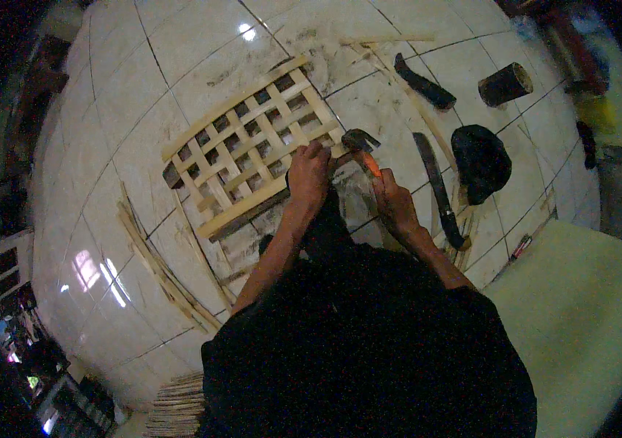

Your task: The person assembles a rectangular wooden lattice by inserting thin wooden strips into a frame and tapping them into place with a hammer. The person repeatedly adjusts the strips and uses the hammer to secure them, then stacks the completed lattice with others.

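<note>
Lattice [258, 137] lies on tiles [198, 51] — hammer [371, 163] to its right.

No legible lettering, labels, numbers or signs — dim light, grainy view — nothing readable anywhere.

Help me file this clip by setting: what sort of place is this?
Probably an indoor room, perhaps in a home, used as a makeshift workshop: a lattice of pale strips lies over a glossy tiled floor, and the right hand holds a hammer.
</note>
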### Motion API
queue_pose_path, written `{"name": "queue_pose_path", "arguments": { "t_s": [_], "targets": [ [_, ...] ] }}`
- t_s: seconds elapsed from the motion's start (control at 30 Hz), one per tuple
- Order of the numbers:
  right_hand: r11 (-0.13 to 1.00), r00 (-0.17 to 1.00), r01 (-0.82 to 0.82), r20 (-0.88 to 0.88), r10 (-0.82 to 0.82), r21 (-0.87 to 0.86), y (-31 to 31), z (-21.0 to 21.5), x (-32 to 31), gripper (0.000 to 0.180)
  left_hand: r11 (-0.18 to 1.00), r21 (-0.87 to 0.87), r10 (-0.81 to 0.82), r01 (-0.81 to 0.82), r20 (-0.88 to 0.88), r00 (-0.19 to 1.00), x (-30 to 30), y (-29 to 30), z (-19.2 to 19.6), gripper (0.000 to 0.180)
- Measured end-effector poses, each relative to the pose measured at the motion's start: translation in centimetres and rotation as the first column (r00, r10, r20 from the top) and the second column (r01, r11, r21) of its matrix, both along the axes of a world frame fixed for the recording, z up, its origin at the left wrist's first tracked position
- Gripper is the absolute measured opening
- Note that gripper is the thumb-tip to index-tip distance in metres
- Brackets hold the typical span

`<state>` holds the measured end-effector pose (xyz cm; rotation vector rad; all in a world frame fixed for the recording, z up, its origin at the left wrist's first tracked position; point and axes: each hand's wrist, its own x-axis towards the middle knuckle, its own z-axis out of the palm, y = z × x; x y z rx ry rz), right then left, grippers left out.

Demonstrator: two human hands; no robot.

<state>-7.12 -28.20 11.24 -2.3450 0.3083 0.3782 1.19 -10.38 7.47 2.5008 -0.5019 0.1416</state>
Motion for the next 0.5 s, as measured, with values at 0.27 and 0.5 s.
{"name": "queue_pose_path", "arguments": {
  "t_s": [0.27, 0.5],
  "targets": [
    [0.999, 0.987, 0.035, 0.157, -0.04, 0.036, 1.3, 3.3, -0.9, 0.027, 0.999, 0.008, 0.039, -0.038, -0.088, 0.995, -0.4, 0.2, 1.1, 0.018],
    [0.999, 0.996, 0.034, 0.082, -0.038, 0.041, 1.1, 1.5, 0.6, 0.027, 0.998, -0.057, 0.028, -0.021, 0.107, 0.994, -0.3, 0.4, -0.5, 0.017]
  ]
}}
